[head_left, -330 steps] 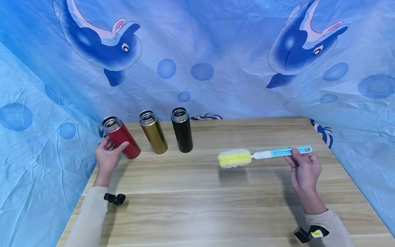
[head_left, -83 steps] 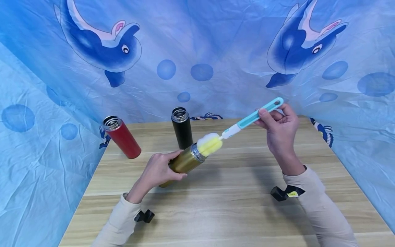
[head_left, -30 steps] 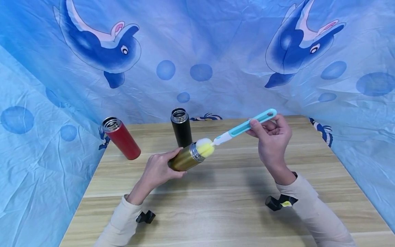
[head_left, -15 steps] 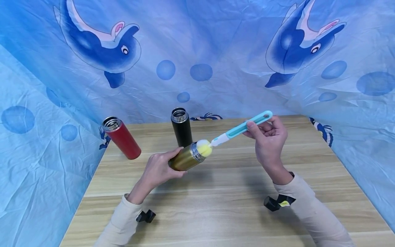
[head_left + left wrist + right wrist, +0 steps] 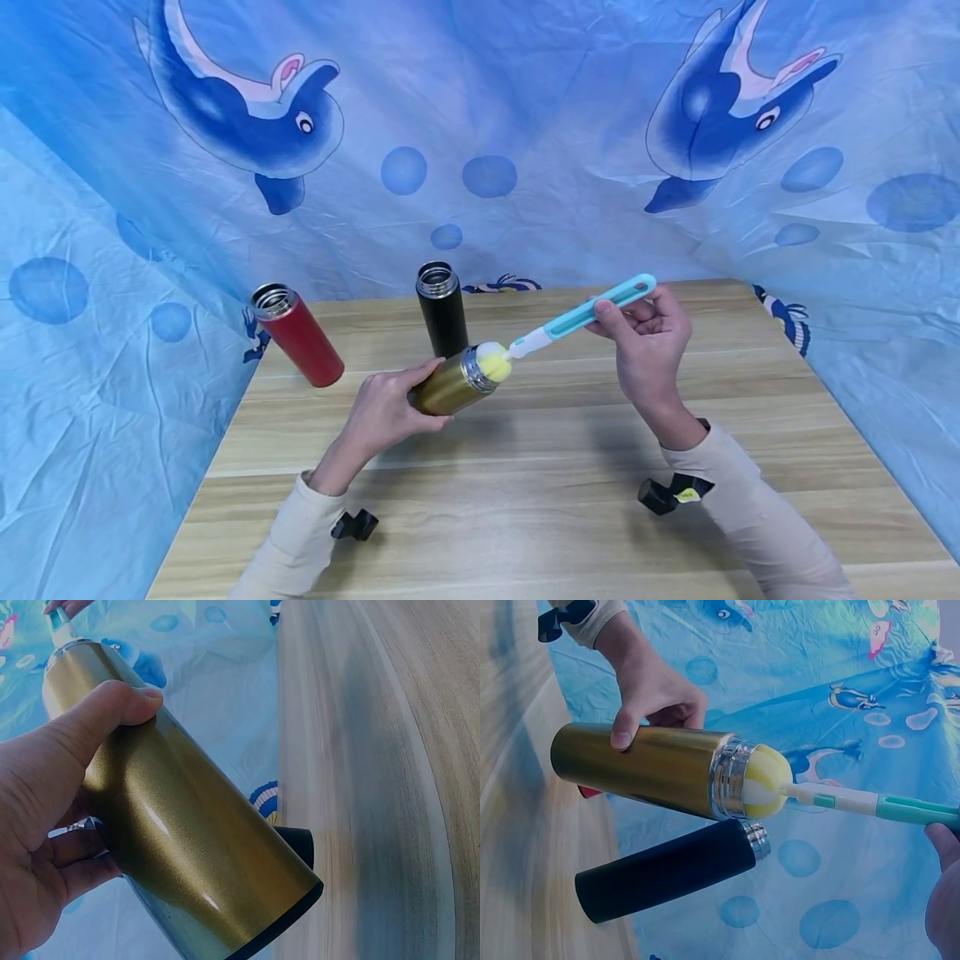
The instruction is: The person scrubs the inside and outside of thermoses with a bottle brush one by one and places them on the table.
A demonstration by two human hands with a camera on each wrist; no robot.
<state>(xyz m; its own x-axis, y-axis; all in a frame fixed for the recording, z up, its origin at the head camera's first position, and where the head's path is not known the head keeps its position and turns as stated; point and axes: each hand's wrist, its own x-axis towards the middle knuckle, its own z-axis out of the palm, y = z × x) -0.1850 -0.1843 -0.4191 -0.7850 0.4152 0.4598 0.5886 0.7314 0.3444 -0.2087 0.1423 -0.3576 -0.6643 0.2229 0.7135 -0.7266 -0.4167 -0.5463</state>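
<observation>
My left hand (image 5: 390, 410) grips a gold thermos bottle (image 5: 448, 390) round its body, tilted with its open mouth toward the upper right. In the left wrist view the thumb and fingers wrap the gold bottle (image 5: 172, 817), whose base is off the table. A bottle brush (image 5: 577, 318) with a turquoise and white handle is pinched by my right hand (image 5: 654, 354) near the handle's end. Most of the brush's yellow and white sponge head (image 5: 769, 780) is hidden inside the gold bottle; only its rounded rear end bulges from the metal neck.
A black bottle (image 5: 444, 312) stands uncapped just behind the gold one. Farther left, a red bottle (image 5: 300, 337) also stands uncapped. The wooden table (image 5: 525, 533) is bounded by a blue dolphin-print sheet (image 5: 570, 217) at the back and sides.
My right hand has moved down and left, pushing the sponge head deeper into the gold bottle. The left hand and that bottle stay almost still over the last second.
</observation>
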